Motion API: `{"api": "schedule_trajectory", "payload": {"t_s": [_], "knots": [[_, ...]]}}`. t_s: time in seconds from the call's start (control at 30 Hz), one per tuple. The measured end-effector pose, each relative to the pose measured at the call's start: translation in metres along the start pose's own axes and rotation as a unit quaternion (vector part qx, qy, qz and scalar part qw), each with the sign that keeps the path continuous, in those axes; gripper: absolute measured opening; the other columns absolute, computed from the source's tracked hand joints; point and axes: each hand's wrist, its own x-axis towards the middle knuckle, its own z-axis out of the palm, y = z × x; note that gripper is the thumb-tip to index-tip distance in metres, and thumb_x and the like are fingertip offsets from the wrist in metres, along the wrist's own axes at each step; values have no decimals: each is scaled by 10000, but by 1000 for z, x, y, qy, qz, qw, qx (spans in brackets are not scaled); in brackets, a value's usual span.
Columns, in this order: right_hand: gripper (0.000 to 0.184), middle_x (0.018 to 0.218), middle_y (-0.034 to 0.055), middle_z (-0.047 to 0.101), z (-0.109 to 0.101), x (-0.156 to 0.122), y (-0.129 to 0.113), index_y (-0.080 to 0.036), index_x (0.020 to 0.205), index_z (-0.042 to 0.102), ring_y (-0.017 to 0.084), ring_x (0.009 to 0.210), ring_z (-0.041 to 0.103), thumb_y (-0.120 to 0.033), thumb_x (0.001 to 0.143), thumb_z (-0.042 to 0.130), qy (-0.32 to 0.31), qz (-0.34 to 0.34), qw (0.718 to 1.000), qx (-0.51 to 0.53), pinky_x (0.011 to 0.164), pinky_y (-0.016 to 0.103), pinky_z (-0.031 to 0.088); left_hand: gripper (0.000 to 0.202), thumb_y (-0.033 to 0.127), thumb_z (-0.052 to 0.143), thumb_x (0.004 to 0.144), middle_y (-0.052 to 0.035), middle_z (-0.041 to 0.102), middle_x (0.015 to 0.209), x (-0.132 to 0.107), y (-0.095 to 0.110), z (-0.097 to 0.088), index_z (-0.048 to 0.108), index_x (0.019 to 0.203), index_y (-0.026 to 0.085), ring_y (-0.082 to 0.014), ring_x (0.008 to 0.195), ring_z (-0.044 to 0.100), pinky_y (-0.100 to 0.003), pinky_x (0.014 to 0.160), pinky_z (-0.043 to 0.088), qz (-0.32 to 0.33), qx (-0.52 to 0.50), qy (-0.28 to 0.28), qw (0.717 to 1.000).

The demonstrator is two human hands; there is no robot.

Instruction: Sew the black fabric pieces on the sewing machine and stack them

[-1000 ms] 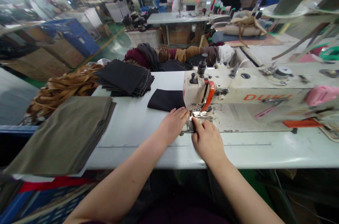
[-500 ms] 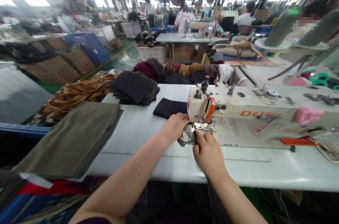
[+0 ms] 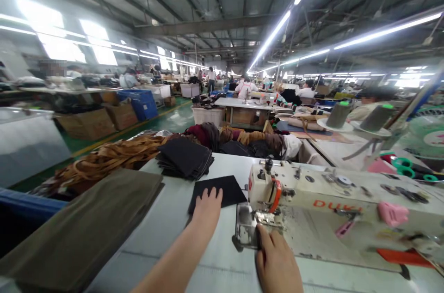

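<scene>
My left hand lies on a black fabric piece, its fingers stretched out and slightly spread over the near edge. The piece rests flat on the pale tabletop, left of a white sewing machine. Beside the machine's needle area, my right hand rests with fingertips by the metal needle plate. Its fingers point forward, slightly bent; the thumb side is partly hidden, and a dark edge shows next to it. Behind the black piece sits a stack of black fabric pieces.
A folded olive-brown cloth stack covers the table's left side. Brown straps and bundled cloths lie beyond the table. Thread cones stand at right. A pink clip-like object sits on the machine. Co-workers appear farther back.
My left hand has moved left, away from the needle area, onto the black piece, which now lies more spread out. My right hand stays by the plate. The camera has tilted up.
</scene>
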Motion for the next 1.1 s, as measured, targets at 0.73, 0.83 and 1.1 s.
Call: {"api": "schedule_trajectory", "payload": {"t_s": [0.73,0.83,1.1], "knots": [[212,951,54,611,-65,-15,-17,-202,988,615,210,898,577,-329,1007,446,-85,135,956,248,870,353,431,497,332,467,1048,-132,443,1553,-94,-29,4,416,1499,130,-276,1450,403,-455,1202,392,191,-129,46,972],[241,955,47,612,-66,-11,-24,-216,991,641,202,878,582,-374,1014,460,-117,136,951,253,842,335,422,526,374,450,1052,-152,423,1568,-109,-7,4,427,1501,102,-297,1466,380,-461,1189,402,126,-88,60,986],[266,765,-10,548,-59,10,-21,-205,725,544,150,710,526,-360,915,647,-223,175,926,249,685,282,361,481,384,487,1038,-147,509,1488,-113,6,-15,495,1463,159,-331,1324,504,-499,1042,507,109,-55,37,992]]}}
